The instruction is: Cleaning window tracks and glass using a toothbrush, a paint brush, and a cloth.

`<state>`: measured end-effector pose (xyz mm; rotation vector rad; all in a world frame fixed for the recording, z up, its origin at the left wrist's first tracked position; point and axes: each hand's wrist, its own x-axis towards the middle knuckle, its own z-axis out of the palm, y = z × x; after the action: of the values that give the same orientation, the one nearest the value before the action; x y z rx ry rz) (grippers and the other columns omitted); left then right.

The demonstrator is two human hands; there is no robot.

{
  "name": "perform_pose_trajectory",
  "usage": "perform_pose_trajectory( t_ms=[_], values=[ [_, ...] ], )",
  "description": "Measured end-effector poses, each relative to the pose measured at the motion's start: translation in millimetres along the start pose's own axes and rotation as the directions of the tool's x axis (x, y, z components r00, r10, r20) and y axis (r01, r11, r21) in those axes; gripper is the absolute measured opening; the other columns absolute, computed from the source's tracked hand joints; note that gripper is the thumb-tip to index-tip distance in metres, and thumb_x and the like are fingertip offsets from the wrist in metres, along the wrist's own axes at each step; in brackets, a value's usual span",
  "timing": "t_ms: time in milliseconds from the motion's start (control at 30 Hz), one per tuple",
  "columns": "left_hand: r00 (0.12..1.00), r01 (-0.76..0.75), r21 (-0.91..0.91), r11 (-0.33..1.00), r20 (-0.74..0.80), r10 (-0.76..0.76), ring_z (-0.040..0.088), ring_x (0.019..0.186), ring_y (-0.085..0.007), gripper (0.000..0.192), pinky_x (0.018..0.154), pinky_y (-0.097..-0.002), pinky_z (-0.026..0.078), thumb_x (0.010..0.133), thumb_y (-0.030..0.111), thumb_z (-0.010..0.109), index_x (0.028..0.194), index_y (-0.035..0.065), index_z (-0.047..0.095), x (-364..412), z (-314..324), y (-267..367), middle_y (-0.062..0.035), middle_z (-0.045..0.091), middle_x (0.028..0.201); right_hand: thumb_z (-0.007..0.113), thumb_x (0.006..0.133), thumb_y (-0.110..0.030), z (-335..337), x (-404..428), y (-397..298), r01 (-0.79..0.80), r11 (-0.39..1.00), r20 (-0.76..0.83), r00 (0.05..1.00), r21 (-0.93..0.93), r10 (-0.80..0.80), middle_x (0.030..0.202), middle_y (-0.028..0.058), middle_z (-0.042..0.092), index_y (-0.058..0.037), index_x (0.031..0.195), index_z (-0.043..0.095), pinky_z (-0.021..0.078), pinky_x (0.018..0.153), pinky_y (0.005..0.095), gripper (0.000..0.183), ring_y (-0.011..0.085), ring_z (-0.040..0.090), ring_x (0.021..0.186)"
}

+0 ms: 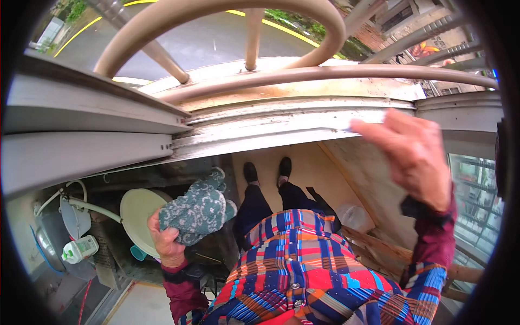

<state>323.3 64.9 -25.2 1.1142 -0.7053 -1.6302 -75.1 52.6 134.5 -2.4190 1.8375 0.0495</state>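
Note:
My left hand (167,239) grips a bunched green-and-white patterned cloth (197,209) above the sink area at the lower left. Over the right part of the window sill track (284,126) is my right hand (414,158), slightly blurred, with its index finger pointing left at the white frame. Whether that fingertip touches the frame I cannot tell. Between its fingers no object shows. Dark dirt and specks lie along the grooves of the track. Sliding window panels (89,113) stand at the left end of the sill.
Curved metal window bars (252,38) stand outside, above a road. Below left are a pale basin (142,219), a small teal cup (138,252), a white bottle (80,249) and a hose (95,206). A translucent bucket (355,217) stands on the floor near my feet.

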Motion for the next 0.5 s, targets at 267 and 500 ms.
perform_pose_trajectory(
  t_ms=[267, 500],
  values=[
    [0.978, -0.199, 0.223, 0.954, -0.010, 0.206, 0.051, 0.108, -0.0330, 0.069, 0.094, -0.0456, 0.040, 0.060, 0.018, 0.056, 0.123, -0.0043, 0.043, 4.1, -8.8, -9.3, -0.0210, 0.050, 0.117, 0.056, 0.071, -0.007, 83.3, 41.0, -32.7, 0.134, 0.956, 0.013, 0.990, 0.261, -0.142, 0.077, 0.0083, 0.049, -0.0162, 0.119, 0.054, 0.0424, 0.060, 0.0380, 0.049, 0.0249, 0.057, 0.070],
    [0.821, -0.565, 0.262, 0.782, 0.085, 0.565, 0.055, 0.104, -0.0315, 0.065, 0.092, -0.0409, 0.043, 0.067, 0.012, 0.066, 0.124, -0.0091, 0.041, 39.6, 68.3, -9.7, -0.0225, 0.052, 0.118, 0.052, 0.076, -0.012, 59.1, -31.1, 62.1, -0.023, 0.997, 0.110, 0.994, 0.080, 0.014, 0.068, 0.0044, 0.050, -0.0199, 0.107, 0.062, 0.0390, 0.057, 0.0370, 0.033, 0.0232, 0.054, 0.064]
  ],
)
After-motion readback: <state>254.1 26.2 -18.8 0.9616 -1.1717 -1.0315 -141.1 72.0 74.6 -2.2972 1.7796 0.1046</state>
